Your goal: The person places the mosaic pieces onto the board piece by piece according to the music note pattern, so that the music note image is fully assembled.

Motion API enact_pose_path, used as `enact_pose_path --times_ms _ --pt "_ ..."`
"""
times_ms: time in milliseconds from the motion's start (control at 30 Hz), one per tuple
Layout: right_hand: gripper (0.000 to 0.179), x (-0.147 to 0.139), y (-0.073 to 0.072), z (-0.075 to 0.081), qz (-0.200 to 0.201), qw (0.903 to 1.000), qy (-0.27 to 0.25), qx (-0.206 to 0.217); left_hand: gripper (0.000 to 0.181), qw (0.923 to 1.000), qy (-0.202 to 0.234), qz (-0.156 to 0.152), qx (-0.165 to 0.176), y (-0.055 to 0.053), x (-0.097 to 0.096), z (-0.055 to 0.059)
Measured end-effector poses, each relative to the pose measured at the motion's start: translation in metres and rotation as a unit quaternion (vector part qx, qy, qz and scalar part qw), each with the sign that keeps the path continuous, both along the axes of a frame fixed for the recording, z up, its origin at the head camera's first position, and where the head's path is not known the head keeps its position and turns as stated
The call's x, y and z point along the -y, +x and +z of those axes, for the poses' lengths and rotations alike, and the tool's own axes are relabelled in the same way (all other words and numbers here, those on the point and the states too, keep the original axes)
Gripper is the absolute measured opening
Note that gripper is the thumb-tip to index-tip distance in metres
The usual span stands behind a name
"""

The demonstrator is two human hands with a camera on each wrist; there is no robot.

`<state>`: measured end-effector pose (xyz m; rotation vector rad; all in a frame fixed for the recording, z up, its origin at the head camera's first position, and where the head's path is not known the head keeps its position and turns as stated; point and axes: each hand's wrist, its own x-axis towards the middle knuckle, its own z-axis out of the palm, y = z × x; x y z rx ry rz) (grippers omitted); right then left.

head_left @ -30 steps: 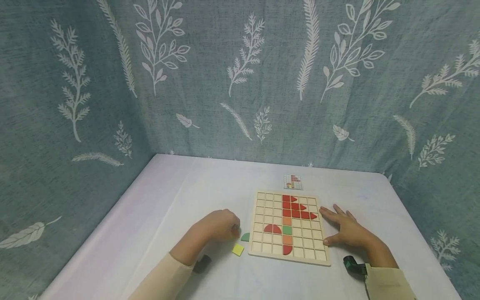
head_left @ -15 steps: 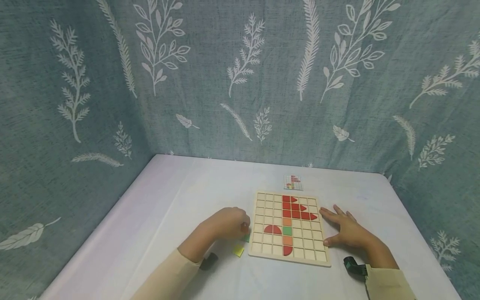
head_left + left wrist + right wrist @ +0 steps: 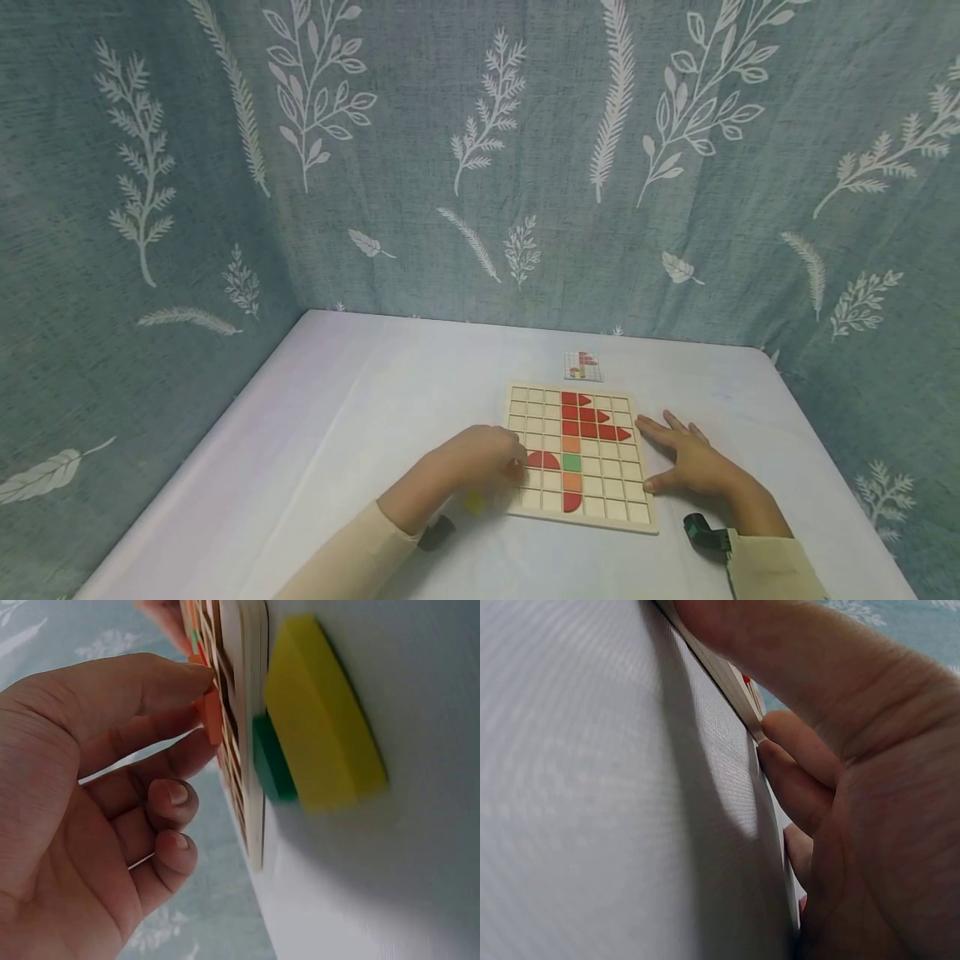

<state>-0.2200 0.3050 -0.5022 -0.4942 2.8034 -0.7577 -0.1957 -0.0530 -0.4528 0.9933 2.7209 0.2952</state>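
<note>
My left hand (image 3: 480, 458) pinches a small orange piece (image 3: 213, 716) between thumb and fingers, over the left side of a wooden grid board (image 3: 615, 492). Its ring and little fingers are curled in. On the board lie red pieces (image 3: 588, 431) in pointed rows, a red half-round pair (image 3: 543, 459), and a column with orange squares and a green square (image 3: 572, 462). My right hand (image 3: 690, 458) is spread at the board's right edge, thumb and fingertips at the rim.
A yellow block (image 3: 322, 720) and a green piece (image 3: 271, 761) lie on the white table beside the board's left edge. A small pattern card (image 3: 582, 367) lies behind the board. A patterned curtain (image 3: 420, 167) stands behind the table.
My left hand has moved right, from the table beside the board to over its left columns, now covering the green piece in the head view. The right hand has stayed in place.
</note>
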Motion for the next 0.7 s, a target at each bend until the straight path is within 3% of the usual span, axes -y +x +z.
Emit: enact_pose_path --times_ms 167,367,700 --pt "0.116 -0.001 0.000 -0.001 0.004 1.0000 -0.001 -0.001 0.007 1.0000 -0.001 -0.005 0.008 0.002 -0.009 -0.005" --pt "0.117 -0.001 -0.001 -0.002 -0.002 1.0000 -0.001 0.007 0.009 0.9994 -0.002 -0.023 -0.027 0.003 -0.014 -0.008" --pt "0.121 -0.002 -0.003 -0.004 -0.009 0.9999 0.007 0.009 0.010 0.9982 0.003 -0.046 -0.037 -0.001 -0.020 -0.010"
